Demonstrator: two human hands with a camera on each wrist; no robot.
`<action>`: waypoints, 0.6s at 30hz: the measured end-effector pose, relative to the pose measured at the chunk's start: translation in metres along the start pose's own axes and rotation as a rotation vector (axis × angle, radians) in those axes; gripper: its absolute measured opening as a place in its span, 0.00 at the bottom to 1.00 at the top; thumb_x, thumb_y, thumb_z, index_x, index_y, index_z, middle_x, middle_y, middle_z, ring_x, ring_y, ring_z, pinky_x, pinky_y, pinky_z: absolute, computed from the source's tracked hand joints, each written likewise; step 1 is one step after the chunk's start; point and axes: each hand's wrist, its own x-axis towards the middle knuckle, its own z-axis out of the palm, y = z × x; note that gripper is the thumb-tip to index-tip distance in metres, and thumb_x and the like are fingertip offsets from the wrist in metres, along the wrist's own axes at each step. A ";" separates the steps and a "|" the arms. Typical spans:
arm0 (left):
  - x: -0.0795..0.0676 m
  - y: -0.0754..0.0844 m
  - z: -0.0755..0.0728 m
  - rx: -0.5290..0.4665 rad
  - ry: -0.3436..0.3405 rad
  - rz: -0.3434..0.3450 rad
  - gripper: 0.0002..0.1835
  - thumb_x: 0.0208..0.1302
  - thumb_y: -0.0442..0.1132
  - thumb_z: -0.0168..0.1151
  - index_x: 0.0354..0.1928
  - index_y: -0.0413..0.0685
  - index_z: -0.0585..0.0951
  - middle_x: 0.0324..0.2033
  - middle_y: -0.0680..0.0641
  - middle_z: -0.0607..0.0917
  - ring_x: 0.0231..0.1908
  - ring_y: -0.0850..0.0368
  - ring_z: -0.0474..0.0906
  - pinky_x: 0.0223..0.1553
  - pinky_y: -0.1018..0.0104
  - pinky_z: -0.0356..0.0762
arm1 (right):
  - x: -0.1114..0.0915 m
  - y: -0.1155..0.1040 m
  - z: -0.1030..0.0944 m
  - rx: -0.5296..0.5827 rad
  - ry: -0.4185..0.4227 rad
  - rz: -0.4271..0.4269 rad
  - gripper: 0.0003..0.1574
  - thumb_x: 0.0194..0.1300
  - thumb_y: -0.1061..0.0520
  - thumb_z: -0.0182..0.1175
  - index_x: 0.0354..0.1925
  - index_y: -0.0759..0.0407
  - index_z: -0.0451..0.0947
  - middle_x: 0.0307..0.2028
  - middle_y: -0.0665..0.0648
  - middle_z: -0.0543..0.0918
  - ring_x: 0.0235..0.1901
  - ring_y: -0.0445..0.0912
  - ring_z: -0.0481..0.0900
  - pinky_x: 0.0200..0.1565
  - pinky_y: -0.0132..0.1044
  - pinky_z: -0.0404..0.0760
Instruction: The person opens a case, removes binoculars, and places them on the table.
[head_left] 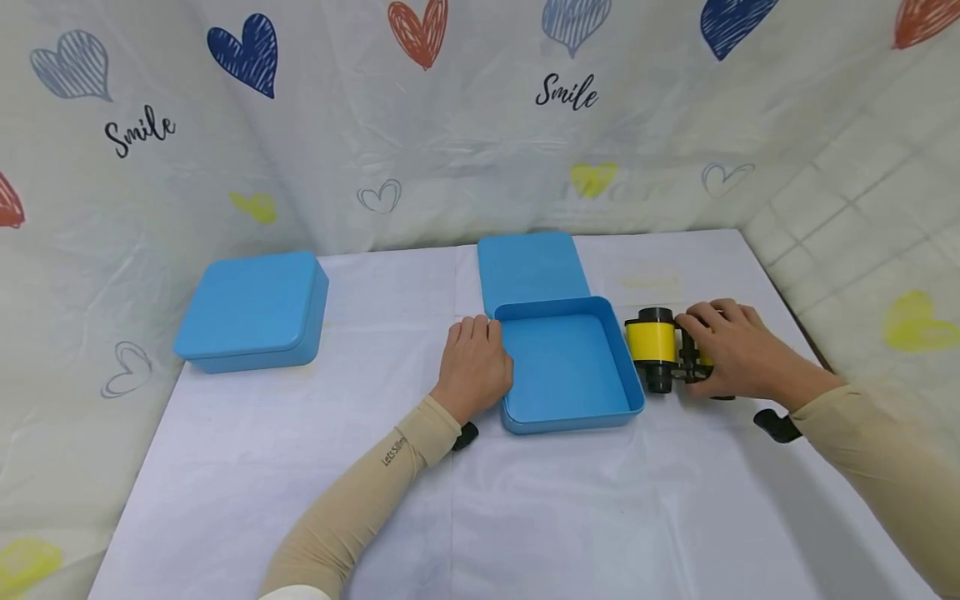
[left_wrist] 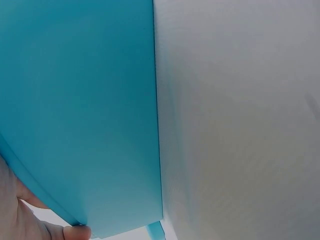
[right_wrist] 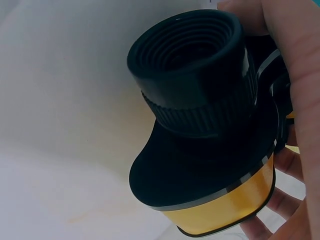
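Observation:
A pair of yellow-and-black binoculars (head_left: 651, 342) lies at the right of an open blue box (head_left: 573, 367). My right hand (head_left: 738, 346) grips its right half from above; in the right wrist view, thumb and fingers go round the binoculars (right_wrist: 200, 125), eyepiece toward the camera. At the left wall of the open box, my left hand (head_left: 474, 362) holds the rim. The left wrist view has the box's outer side (left_wrist: 95, 110) large, with fingertips (left_wrist: 77, 232) at its edge. Behind the box lies its flat blue lid (head_left: 531, 265), folded back.
A closed blue box (head_left: 251, 308) stands at the table's left. The white-covered table (head_left: 390, 292) meets a curtain (head_left: 465, 142) printed with hearts at its back edge. Dark wrist-camera parts (head_left: 777, 426) show by both sleeves.

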 end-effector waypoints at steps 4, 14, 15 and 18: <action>0.000 0.000 -0.001 -0.004 0.015 0.002 0.07 0.67 0.37 0.50 0.29 0.48 0.71 0.25 0.49 0.66 0.29 0.56 0.51 0.34 0.63 0.60 | 0.000 -0.002 0.004 -0.002 -0.008 -0.012 0.64 0.40 0.37 0.81 0.67 0.63 0.67 0.63 0.68 0.73 0.63 0.69 0.64 0.61 0.72 0.67; 0.000 -0.001 -0.002 -0.001 0.018 0.004 0.09 0.68 0.37 0.46 0.29 0.48 0.71 0.25 0.49 0.68 0.29 0.56 0.50 0.34 0.64 0.59 | 0.002 -0.002 0.007 0.014 0.010 -0.024 0.64 0.39 0.37 0.81 0.67 0.63 0.67 0.62 0.68 0.73 0.62 0.68 0.65 0.60 0.71 0.68; 0.000 -0.001 -0.002 -0.002 0.020 0.004 0.09 0.68 0.37 0.47 0.28 0.48 0.71 0.25 0.49 0.68 0.29 0.56 0.50 0.34 0.64 0.59 | 0.002 -0.002 0.007 0.016 0.011 -0.026 0.63 0.39 0.37 0.80 0.67 0.64 0.67 0.62 0.68 0.73 0.62 0.67 0.65 0.60 0.71 0.68; 0.001 -0.001 -0.002 -0.001 0.026 0.006 0.09 0.67 0.37 0.48 0.28 0.48 0.70 0.24 0.49 0.67 0.29 0.56 0.51 0.34 0.64 0.60 | 0.003 -0.002 0.008 0.022 0.009 -0.033 0.63 0.40 0.37 0.80 0.67 0.64 0.67 0.62 0.68 0.73 0.62 0.67 0.65 0.60 0.71 0.68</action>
